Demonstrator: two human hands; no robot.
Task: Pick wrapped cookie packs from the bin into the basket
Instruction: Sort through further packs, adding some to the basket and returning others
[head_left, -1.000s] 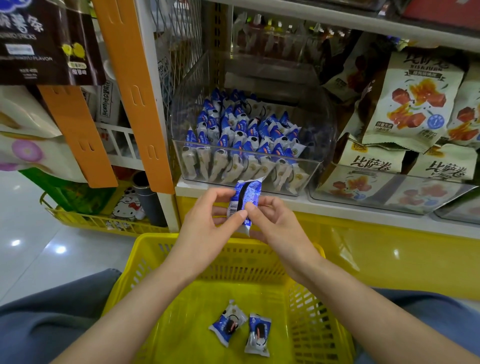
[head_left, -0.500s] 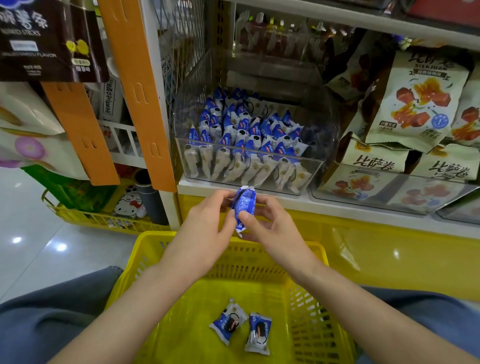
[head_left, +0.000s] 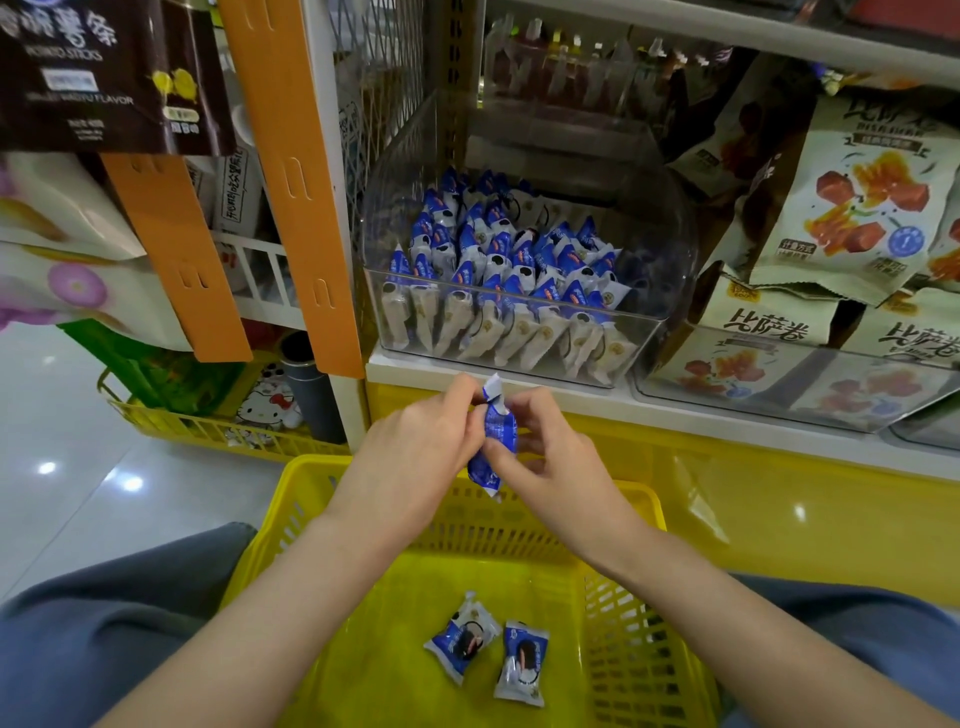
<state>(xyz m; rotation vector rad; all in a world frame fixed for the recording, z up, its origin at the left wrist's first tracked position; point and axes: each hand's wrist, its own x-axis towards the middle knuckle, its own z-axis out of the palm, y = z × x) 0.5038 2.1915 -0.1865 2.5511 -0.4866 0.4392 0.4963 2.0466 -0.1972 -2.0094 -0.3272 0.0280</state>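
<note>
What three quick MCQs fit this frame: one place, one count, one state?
1. Where is the held cookie pack?
A. in the air over the far rim of the yellow basket
B. inside the clear bin
C. on the floor tiles

2. How many packs lie on the basket floor?
A. one
B. four
C. two

3. How is the held pack gripped?
A. by one hand alone
B. pinched by both hands
C. not at all, it lies loose

Answers:
1 A, it hangs between the hands just above the rim.
2 C, the left pack and the right pack lie side by side.
3 B, the left hand and the right hand each have fingers on it.
</note>
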